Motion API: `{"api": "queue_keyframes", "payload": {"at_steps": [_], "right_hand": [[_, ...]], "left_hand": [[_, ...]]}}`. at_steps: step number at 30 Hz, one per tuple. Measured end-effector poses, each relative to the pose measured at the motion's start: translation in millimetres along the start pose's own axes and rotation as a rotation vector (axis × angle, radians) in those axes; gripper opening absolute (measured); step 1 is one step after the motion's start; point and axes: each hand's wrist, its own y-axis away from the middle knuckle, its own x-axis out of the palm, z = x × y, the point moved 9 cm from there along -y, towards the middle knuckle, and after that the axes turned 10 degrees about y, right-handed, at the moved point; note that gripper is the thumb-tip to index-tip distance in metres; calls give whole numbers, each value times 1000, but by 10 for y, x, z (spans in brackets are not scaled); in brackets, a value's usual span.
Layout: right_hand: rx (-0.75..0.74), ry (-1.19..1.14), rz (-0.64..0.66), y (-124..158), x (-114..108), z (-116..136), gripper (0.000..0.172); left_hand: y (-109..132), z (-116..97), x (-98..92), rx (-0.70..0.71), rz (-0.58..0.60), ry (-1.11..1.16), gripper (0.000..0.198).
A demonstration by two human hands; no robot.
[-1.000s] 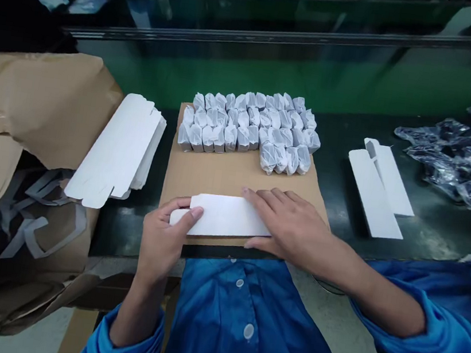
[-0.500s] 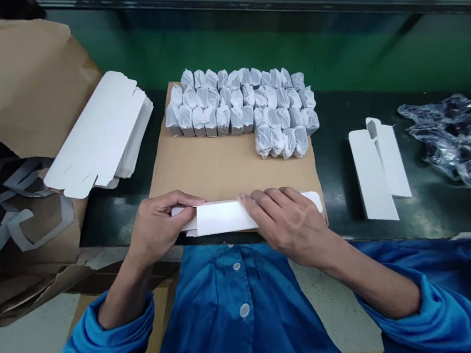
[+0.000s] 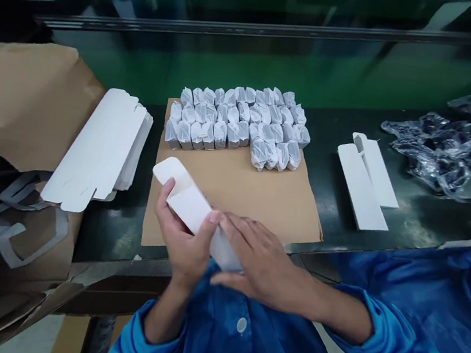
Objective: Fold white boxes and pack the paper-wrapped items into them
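A long white carton (image 3: 191, 202) is tilted in front of my body, its far end up to the left with a flap standing out. My left hand (image 3: 184, 239) is wrapped round its middle, the thumb lying across the upper face. At the near end, my right hand (image 3: 257, 260) grips the carton between fingers and thumb; the palm side is hidden. Beyond the hands lies a brown cardboard sheet (image 3: 234, 185). Several small items wrapped in whitish paper (image 3: 225, 120) stand in close rows on its far part.
Flat white cartons (image 3: 96, 146) are stacked at the left, beside an open brown box (image 3: 23, 102) holding grey strips. To the right lie two formed white cartons (image 3: 367, 185) and items in clear plastic (image 3: 438, 151). A green wall (image 3: 339, 80) borders the dark bench at the back.
The carton has gone from lying almost level to slanting, its left end raised and pointing away. My left hand now holds its middle, and my right hand has slid to the near end.
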Motion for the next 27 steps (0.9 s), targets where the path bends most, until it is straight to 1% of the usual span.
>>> {"api": "queue_keyframes", "payload": {"at_steps": [1,2,4,6,7,8,9,10,11,12,13,14,15,17,18,20,22,25,27], "right_hand": [[55,-152,35,-26,-7,-51,71],[108,-285,50,-68,-27,-119,71],[161,-457,26,-192,-101,-255,58],[110,-563,32,-330,-135,-315,41],[73,-614,56,-389,-129,-330,34],[54,-664,82,-437,-114,-357,28],[66,-719,101,-477,-95,-408,23],[116,-785,93,-512,-83,-495,19],[200,-857,58,-540,-75,-612,18],[300,-931,21,-557,-57,-733,21],[392,-1001,13,-567,-12,-825,26],[456,-1070,41,-579,52,-868,31],[477,-1132,102,-597,122,-854,35],[445,-1216,235,-623,225,-742,36],[423,-1237,269,-624,248,-689,35],[400,-1258,274,-602,260,-615,30],[415,-1268,267,-550,279,-569,29],[471,-1262,215,-477,288,-570,31],[466,-1246,204,-459,283,-557,29]], "left_hand": [[-40,25,9,-22,46,-43,81],[-75,26,24,-26,113,-80,79],[-119,-52,16,39,208,-137,74],[-129,-156,-30,136,234,-177,65],[-121,-183,-40,164,251,-189,60],[-108,-185,-33,172,285,-195,56],[-88,-165,-10,161,334,-200,54],[-66,-133,19,139,386,-208,52],[-44,-100,46,114,431,-219,51],[-25,-75,71,95,467,-231,49],[-12,-62,90,84,491,-242,48],[-7,-65,101,82,501,-250,47],[-8,-75,110,86,503,-258,46],[-19,-103,127,102,503,-283,44],[-26,-114,133,113,500,-301,44],[-29,-115,146,131,498,-335,45],[-15,-101,153,152,481,-352,50],[42,-114,142,218,405,-302,63],[97,-149,118,269,346,-229,75]]}}
